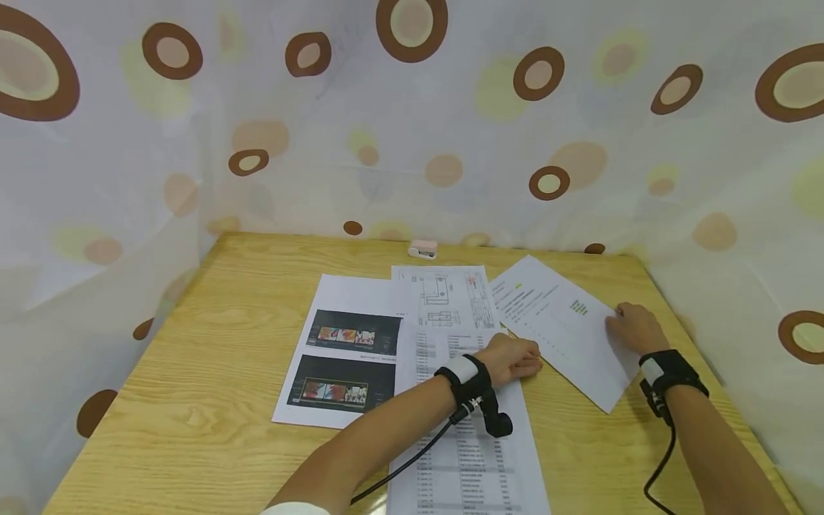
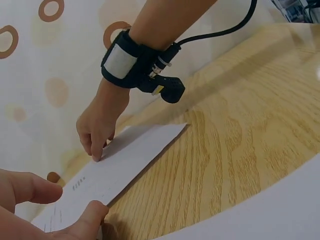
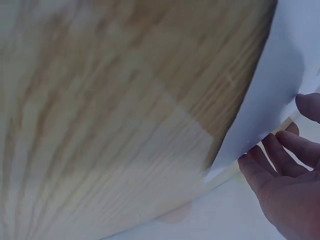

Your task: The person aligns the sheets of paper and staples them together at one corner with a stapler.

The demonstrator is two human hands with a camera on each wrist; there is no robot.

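Paper, thin and floppy: the angled sheet [image 1: 566, 329] near the surface's [image 1: 212, 372] right edge (slippery on wood) wants edge pinches; right hand [image 1: 634, 327] pinches its far edge, left hand [image 1: 511, 357] its near edge.

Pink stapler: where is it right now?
Head view: the pink stapler sits at the table's far edge against the curtain, just beyond the drawing sheet, away from both hands.
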